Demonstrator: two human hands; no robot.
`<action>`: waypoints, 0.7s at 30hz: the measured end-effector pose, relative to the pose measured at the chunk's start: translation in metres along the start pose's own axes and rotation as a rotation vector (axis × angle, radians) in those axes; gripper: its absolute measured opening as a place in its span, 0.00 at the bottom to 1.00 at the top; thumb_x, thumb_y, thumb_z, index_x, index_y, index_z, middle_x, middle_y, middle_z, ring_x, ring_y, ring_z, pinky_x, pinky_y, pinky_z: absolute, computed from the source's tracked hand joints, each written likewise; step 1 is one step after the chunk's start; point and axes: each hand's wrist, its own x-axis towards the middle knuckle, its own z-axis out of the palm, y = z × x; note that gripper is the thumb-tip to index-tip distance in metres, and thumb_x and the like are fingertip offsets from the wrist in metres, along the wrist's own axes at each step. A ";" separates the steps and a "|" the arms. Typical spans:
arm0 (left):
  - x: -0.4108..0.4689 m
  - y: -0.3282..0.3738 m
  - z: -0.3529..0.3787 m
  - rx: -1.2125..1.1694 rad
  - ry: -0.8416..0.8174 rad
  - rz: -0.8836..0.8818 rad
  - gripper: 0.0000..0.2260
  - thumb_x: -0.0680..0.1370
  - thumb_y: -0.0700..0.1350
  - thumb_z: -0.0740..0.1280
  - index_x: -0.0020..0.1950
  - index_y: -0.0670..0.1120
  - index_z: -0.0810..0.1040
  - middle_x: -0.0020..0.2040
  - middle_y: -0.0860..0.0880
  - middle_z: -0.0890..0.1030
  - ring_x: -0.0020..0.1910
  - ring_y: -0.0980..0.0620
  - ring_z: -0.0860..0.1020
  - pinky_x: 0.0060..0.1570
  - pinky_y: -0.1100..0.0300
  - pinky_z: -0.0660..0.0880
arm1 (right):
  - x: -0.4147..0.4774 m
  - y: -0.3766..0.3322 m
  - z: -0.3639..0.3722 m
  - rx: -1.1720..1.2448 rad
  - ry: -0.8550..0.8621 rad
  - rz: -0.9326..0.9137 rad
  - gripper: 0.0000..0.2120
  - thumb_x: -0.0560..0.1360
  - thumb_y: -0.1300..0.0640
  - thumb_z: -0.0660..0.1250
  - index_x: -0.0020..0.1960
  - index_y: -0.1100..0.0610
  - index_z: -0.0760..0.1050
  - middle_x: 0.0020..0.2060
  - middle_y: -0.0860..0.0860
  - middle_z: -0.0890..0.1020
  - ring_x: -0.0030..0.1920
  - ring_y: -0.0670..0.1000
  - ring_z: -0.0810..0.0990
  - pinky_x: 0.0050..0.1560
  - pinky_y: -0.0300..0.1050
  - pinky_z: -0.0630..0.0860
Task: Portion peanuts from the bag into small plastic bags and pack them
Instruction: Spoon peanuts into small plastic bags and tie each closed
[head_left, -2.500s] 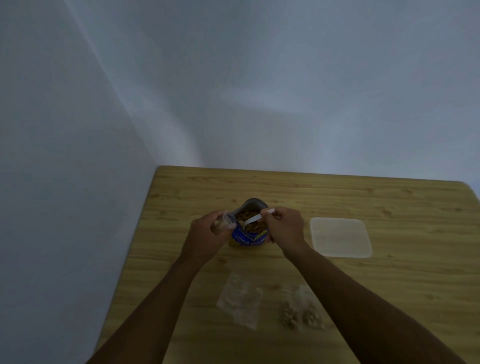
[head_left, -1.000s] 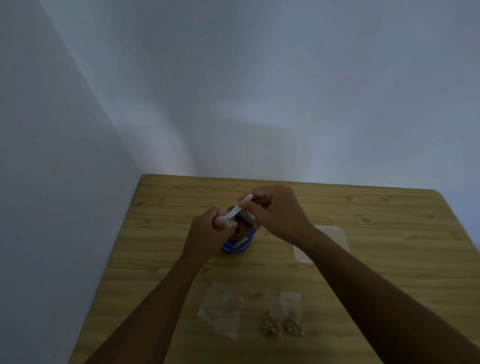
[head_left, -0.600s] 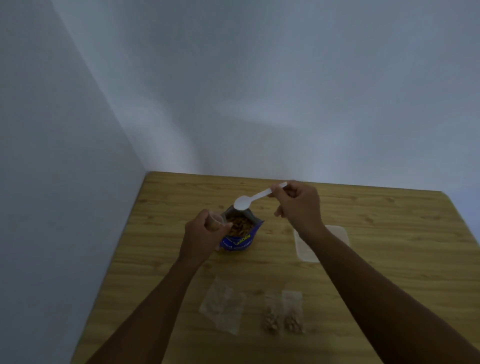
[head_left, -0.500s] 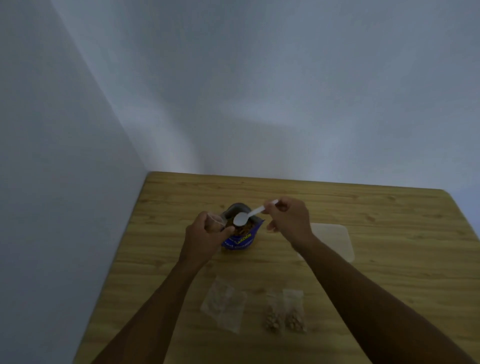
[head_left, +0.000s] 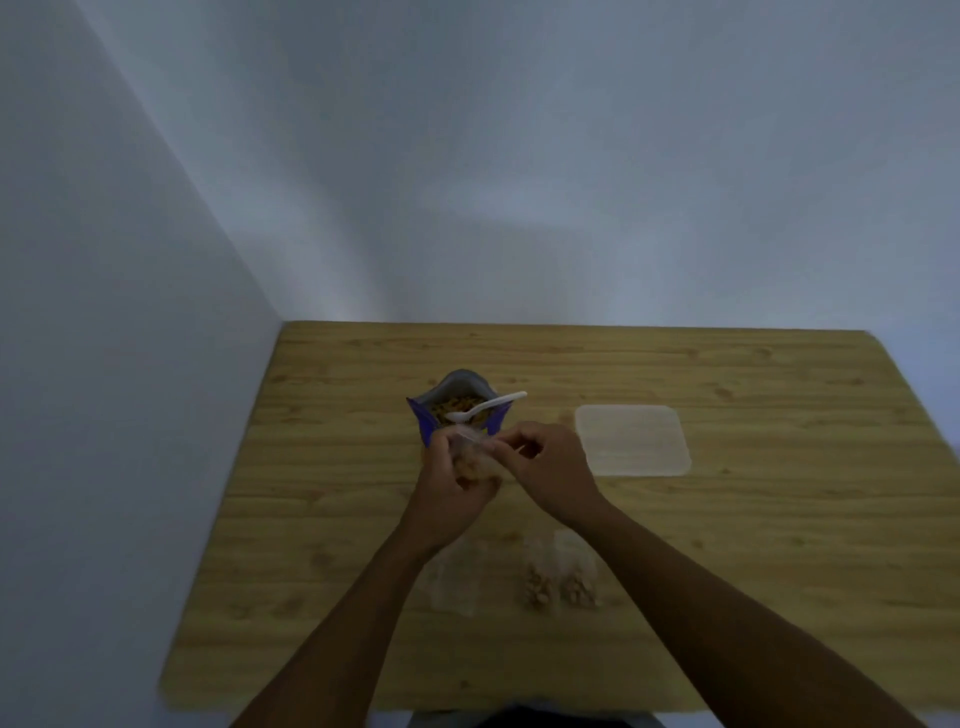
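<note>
- Spoon (head_left: 485, 408) is out of the right hand (head_left: 550, 467). Half a second ago it was held over the peanut bag (head_left: 423, 423). Now it lies in the bag's open mouth, bowl on the peanuts, handle poking out to the right.
- Right hand has come down to the small plastic bag (head_left: 475, 460), and its fingers pinch the top edge.
- Left hand (head_left: 449, 499) holds that bag just in front of the peanut bag, fingers curled round it. Peanuts show inside.
- Reading: scooping for this portion looks done, and closing the top is the step in hand. Too blurred to tell whether the seal is pressed yet.
- Two filled bags (head_left: 537, 590) lie side by side on the tabletop (head_left: 779, 519), nearer the person, with an empty bag (head_left: 452, 584) just left of them. The held one would be the third portion.
- Translucent lid (head_left: 631, 440) lies flat, right of the hands.
</note>
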 end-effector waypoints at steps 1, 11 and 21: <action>-0.003 -0.003 0.001 -0.002 -0.009 -0.034 0.23 0.72 0.43 0.75 0.60 0.48 0.67 0.55 0.47 0.77 0.51 0.52 0.80 0.46 0.57 0.79 | -0.002 0.004 -0.003 0.007 -0.002 0.027 0.04 0.74 0.52 0.75 0.43 0.52 0.86 0.34 0.45 0.84 0.33 0.43 0.81 0.35 0.35 0.74; -0.030 -0.050 0.040 0.163 -0.019 -0.131 0.05 0.81 0.45 0.66 0.52 0.49 0.81 0.44 0.53 0.83 0.43 0.56 0.81 0.45 0.56 0.79 | -0.045 0.066 -0.010 0.269 -0.008 0.415 0.04 0.76 0.63 0.72 0.42 0.59 0.82 0.33 0.57 0.85 0.30 0.53 0.84 0.34 0.47 0.82; -0.045 -0.089 0.076 0.520 -0.082 -0.258 0.08 0.75 0.51 0.69 0.51 0.53 0.83 0.46 0.54 0.85 0.46 0.54 0.82 0.45 0.60 0.79 | -0.073 0.123 -0.007 -0.133 0.057 0.461 0.08 0.68 0.54 0.79 0.45 0.52 0.82 0.34 0.48 0.84 0.36 0.45 0.84 0.41 0.38 0.79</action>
